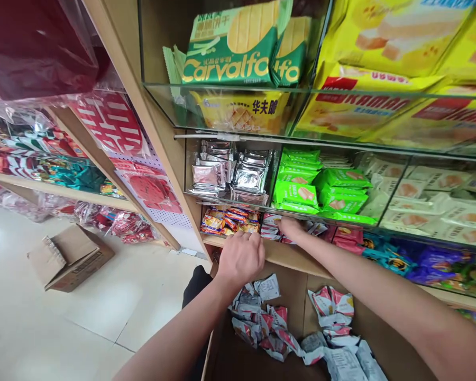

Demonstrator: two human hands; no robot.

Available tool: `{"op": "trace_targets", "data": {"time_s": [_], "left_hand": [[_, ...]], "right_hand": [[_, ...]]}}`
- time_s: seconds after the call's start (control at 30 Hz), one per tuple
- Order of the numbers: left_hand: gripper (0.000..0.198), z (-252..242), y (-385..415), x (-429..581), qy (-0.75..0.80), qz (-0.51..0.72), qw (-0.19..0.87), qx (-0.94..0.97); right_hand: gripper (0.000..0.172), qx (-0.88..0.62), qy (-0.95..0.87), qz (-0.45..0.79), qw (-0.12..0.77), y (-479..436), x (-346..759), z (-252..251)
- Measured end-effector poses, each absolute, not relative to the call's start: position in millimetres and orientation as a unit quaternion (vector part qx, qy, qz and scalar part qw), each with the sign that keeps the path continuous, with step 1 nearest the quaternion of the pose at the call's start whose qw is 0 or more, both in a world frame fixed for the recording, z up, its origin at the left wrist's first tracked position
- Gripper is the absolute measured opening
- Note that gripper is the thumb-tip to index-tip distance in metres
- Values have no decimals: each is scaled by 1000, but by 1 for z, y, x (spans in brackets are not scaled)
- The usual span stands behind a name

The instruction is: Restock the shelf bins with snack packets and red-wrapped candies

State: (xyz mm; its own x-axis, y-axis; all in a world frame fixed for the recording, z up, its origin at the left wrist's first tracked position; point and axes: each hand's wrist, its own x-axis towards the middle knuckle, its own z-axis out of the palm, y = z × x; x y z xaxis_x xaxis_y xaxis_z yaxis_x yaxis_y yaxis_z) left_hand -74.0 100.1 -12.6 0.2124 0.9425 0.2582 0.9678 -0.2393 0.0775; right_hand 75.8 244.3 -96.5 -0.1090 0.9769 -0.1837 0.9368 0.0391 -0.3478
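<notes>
while both our forearms reach over the open carton [295, 290], the loose packets [267, 320] lie just below them, white with pink, in one cluster under the left side and another under the right, their long axes pointing every way. nearer the shelf, our left hand [243, 256] is at the wooden front edge [287, 258], its fingers curled into a fist; whether they close on anything, we cannot tell. beyond that edge, our right hand [291, 228] is inside the low compartment, at the shelved packets [270, 222], which are also white and pink. some of these lie just left of the right fingers and others just right, so the right hand is the nearer one. its fingertips are hidden, so we cannot tell whether they spread or pinch, nor how the packet under them is turned.

to the left, the orange sweets [230, 219] fill the neighbouring compartment, just beyond our left fist. overhead, the glass shelf [244, 202] hangs close above our right hand and leaves only a low opening at the front; it stands in the way of any lift. on it sit silver packets [250, 174] and green packets [299, 191]. well apart, on the floor, we see a cardboard box [77, 256].
</notes>
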Motion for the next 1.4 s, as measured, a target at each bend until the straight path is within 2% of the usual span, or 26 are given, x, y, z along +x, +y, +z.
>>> {"op": "trace_targets", "data": {"time_s": [0.33,0.63,0.93,1.0,1.1,1.13,1.2,1.27,1.33,1.4], "left_hand": [[24,-12,99,-73,-615,-122,48,-778],[26,-10,98,-71,-625,-114,41,-771],[28,-10,98,-73,-621,-107,56,-774],[27,-11,98,-73,-618,-112,61,-776],[27,-13,99,-73,-617,-115,66,-776],[28,-13,99,-73,-617,-115,68,-775],[29,-13,99,-73,-618,-115,75,-774],[29,-12,97,-73,-616,-114,88,-774],[29,-12,95,-72,-613,-112,100,-775],[30,-12,93,-71,-608,-111,108,-779]], "right_hand": [[41,-679,-705,193,71,242,87,-95],[40,-684,-697,211,51,237,86,-86],[40,-603,-762,235,12,204,112,-45],[36,-561,-800,206,60,164,123,-28],[24,-453,-851,131,231,82,134,-18],[20,-403,-870,131,253,55,134,-24],[21,-340,-899,182,207,12,130,-51],[27,-426,-863,228,145,-11,120,-94],[48,-539,-789,280,93,-16,110,-139],[54,-601,-720,342,56,-12,105,-175]]}}
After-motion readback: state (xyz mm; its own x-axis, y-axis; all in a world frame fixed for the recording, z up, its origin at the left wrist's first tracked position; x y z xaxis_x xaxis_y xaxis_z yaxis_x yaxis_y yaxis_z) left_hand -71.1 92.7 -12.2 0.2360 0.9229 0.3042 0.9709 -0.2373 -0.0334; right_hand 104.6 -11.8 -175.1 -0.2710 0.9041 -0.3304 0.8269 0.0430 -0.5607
